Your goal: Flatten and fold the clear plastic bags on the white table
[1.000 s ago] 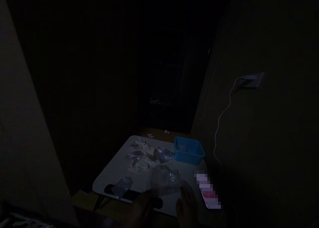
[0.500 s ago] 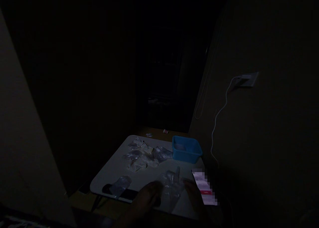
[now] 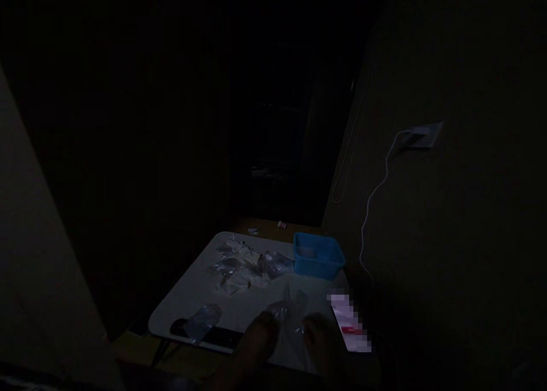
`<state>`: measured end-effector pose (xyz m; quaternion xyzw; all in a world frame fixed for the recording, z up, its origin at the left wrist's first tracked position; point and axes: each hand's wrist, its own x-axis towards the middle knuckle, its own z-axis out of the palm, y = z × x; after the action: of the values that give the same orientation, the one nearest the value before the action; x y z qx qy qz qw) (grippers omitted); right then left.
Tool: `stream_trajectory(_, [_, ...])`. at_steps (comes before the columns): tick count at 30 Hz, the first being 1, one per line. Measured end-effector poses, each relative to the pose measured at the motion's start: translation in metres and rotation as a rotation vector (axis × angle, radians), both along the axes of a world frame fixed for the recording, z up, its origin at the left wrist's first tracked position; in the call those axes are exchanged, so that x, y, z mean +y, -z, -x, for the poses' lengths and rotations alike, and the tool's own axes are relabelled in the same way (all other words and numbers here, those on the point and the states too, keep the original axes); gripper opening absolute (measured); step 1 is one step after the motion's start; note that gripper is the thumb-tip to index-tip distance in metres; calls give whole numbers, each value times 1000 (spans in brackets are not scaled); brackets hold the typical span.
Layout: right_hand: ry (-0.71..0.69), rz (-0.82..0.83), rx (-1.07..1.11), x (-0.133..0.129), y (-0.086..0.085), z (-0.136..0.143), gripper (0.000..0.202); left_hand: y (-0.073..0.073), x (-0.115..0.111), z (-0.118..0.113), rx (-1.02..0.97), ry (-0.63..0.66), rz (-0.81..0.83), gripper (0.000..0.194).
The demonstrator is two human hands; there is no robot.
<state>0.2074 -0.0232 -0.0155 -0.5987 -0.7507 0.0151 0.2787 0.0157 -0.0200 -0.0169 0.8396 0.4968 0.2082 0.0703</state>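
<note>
In dim light, a clear plastic bag (image 3: 292, 321) stretches between my two hands over the near part of a white low table (image 3: 179, 300). My left hand (image 3: 261, 335) has its fingers curled on the bag's left side. On the other side my right hand (image 3: 317, 337) is closed at the bag's right edge, its fingertips near a shiny crease. Another clear plastic bag (image 3: 204, 321) lies to the left, partly over a long dark strip (image 3: 222, 336) at the table's near edge. Whether anything is inside the held bag, I cannot tell.
Crumpled plastic bags (image 3: 239, 271) lie in a heap mid-table. A blue plastic basket (image 3: 318, 265) stands at the back right. Right of my hand is a lit phone (image 3: 348, 322), its screen partly blurred. A white cable (image 3: 366, 220) hangs from a wall socket (image 3: 423, 135).
My right hand has moved in left towards my left hand, and the bag between them has narrowed and changed shape. The view has shifted slightly.
</note>
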Motion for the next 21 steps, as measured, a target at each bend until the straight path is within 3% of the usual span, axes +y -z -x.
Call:
stream_trajectory(4, [-132, -13, -132, -16, 1, 21, 25, 16, 10, -2, -43, 86, -102, 30])
stream_trajectory(8, [-77, -56, -229, -14, 18, 20, 35, 25, 7, 5, 110, 174, -276, 41])
stream_trajectory(12, [49, -108, -241, -1, 37, 2, 35, 12, -3, 8, 194, 76, -271, 44])
stream_trajectory(16, [102, -312, -208, 7, 43, -12, 39, -9, 0, 0, 163, -119, -144, 27])
stream_trajectory(19, [36, -366, -184, 4, 38, -8, 44, -10, 9, -3, 180, -89, -92, 24])
stream_trajectory(21, [-81, -355, -203, -1, 32, -2, 47, -3, 12, -3, 160, -37, -122, 25])
